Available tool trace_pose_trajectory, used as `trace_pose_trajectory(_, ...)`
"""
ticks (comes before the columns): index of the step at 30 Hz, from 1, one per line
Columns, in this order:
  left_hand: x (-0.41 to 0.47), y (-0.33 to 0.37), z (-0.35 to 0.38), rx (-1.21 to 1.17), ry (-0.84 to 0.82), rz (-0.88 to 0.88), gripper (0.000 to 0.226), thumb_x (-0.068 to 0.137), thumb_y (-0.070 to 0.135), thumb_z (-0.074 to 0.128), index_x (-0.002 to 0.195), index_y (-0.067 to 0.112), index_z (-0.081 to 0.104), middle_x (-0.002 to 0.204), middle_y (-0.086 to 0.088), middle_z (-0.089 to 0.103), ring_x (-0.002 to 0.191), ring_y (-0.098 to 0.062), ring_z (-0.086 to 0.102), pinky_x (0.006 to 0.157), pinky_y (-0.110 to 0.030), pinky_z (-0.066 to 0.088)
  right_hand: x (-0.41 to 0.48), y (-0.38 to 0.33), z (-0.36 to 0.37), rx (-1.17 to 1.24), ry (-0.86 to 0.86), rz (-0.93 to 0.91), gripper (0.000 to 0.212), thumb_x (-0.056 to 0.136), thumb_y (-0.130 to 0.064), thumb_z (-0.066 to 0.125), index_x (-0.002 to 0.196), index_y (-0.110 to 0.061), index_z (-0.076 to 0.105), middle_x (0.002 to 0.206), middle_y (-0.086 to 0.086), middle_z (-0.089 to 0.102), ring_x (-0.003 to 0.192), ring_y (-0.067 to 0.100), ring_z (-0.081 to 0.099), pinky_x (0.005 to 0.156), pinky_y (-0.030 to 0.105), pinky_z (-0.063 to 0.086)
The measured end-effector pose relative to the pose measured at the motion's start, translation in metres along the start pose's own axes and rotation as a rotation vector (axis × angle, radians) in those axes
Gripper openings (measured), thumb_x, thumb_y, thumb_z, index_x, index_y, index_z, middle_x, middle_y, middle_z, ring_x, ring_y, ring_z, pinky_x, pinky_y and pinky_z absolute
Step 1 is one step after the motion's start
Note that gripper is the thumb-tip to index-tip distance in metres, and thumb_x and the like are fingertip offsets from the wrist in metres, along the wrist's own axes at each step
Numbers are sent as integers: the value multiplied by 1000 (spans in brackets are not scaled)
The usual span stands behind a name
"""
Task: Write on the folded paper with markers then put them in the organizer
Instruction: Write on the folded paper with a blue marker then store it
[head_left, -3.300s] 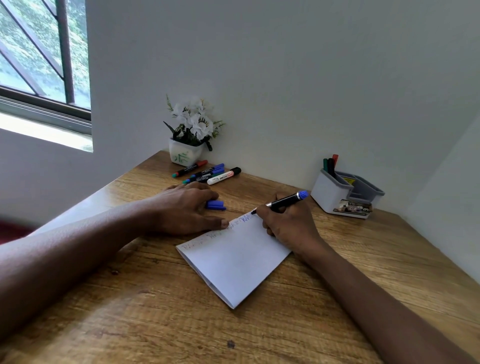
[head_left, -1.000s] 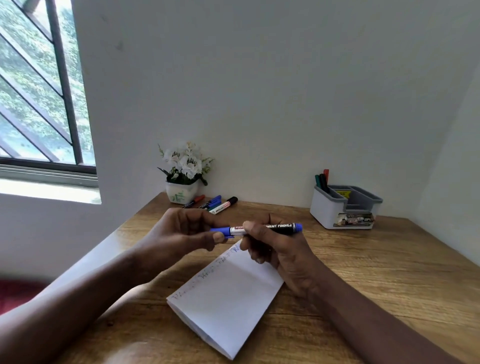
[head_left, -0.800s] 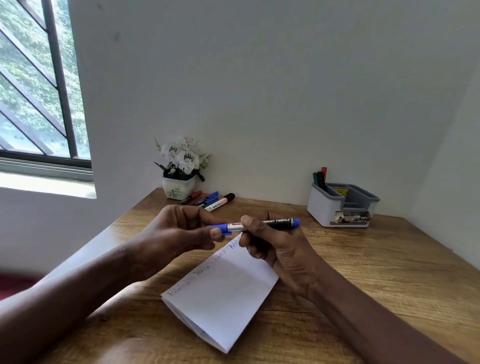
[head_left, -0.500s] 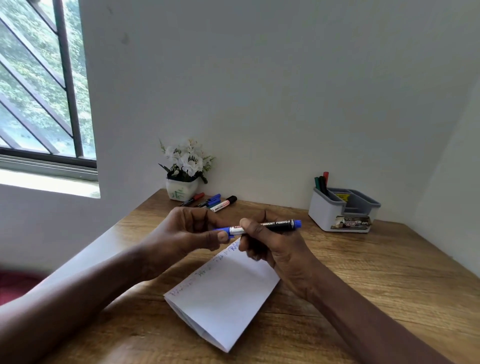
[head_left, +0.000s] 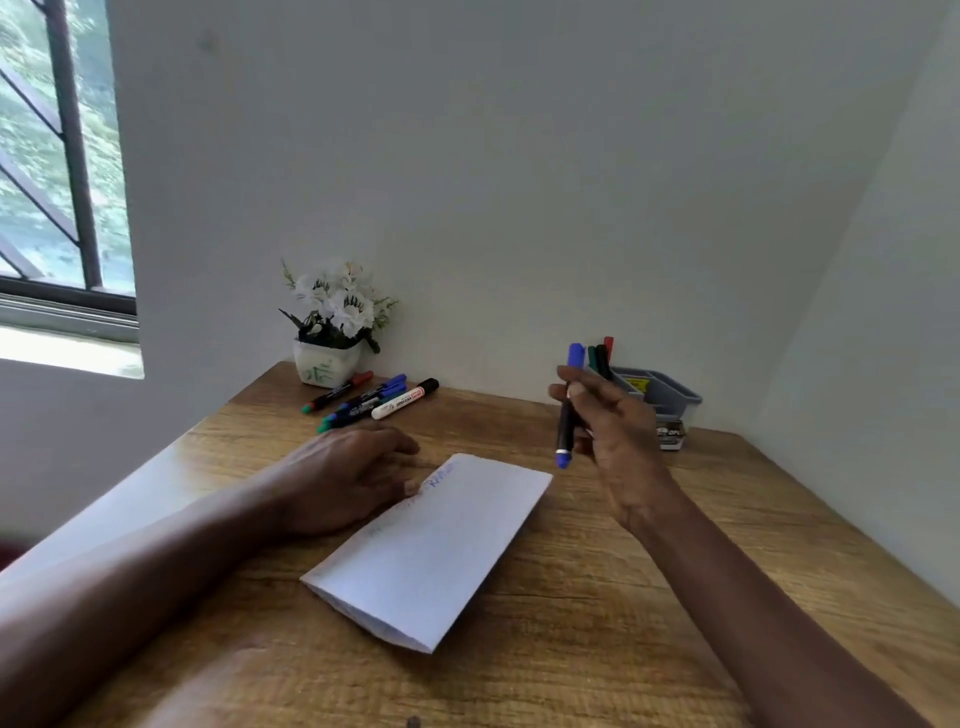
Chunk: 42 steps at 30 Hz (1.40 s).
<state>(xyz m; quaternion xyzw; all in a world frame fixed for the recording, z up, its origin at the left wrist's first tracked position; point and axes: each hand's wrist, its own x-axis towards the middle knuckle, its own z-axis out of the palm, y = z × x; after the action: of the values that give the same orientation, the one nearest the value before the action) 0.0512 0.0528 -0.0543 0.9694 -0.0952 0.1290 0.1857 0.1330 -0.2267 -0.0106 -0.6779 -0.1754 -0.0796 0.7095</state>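
White walls corner a wood-grain table; left hand lies relaxed against folded paper, right hand grips a cylindrical marker.

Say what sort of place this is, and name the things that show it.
Probably a home study corner: a wooden desk against white walls beside a window, a grey organizer holding markers, and a folded paper with writing, the right hand holding a blue marker.

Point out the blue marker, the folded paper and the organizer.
blue marker (head_left: 564, 427), head view, on its black barrel.
folded paper (head_left: 436, 551), head view, on its blank middle.
organizer (head_left: 691, 401), head view, on its grey rim.
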Motion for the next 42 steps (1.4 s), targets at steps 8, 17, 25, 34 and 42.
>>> trace_pose_trajectory(8, 8, -2, 2, -14, -15, 23, 43, 91, 62, 60, 129, 41, 60, 134, 25, 56, 123, 2, 51, 104, -25, 44, 70, -15, -40, -320, 418, -273, 68, 93, -15, 72, 145, -45, 40, 95, 4, 74, 76, 3, 72, 66, 20, 57)
trace_pose_trajectory(17, 16, -4, 0, -62, -62, 24, 44, 90, 59, 63, 130, 43, 59, 140, 22, 53, 130, -2, 47, 109, -29, 41, 150, -8, -58, -768, 335, -377, 73, 88, 0, 70, 145, -33, 39, 94, 4, 67, 73, 20, 67, 67, 31, 57)
trace_pose_trajectory(25, 17, -8, 2, -78, -60, 32, 45, 88, 61, 64, 130, 44, 60, 140, 24, 53, 130, 0, 46, 110, -29, 40, 155, 28, -76, -1005, 61, -124, 47, 94, -30, 68, 141, -32, 59, 110, 12, 72, 102, 28, 68, 80, 26, 46)
trace_pose_trajectory(34, 14, -4, -1, -80, -99, 27, 44, 91, 61, 61, 132, 46, 56, 144, 24, 50, 131, 1, 45, 109, -28, 41, 123, 4, -66, -1089, 195, -662, 35, 100, -19, 54, 134, -19, 60, 114, 8, 66, 111, 27, 59, 91, 46, 51)
trace_pose_trajectory(42, 10, 0, -1, -14, -106, 3, 52, 94, 63, 54, 141, 41, 49, 152, 17, 44, 138, -4, 40, 109, -27, 33, 101, -5, 21, -1092, -332, -687, 21, 98, -15, 59, 115, -19, 71, 107, -1, 69, 88, 15, 66, 82, 41, 55)
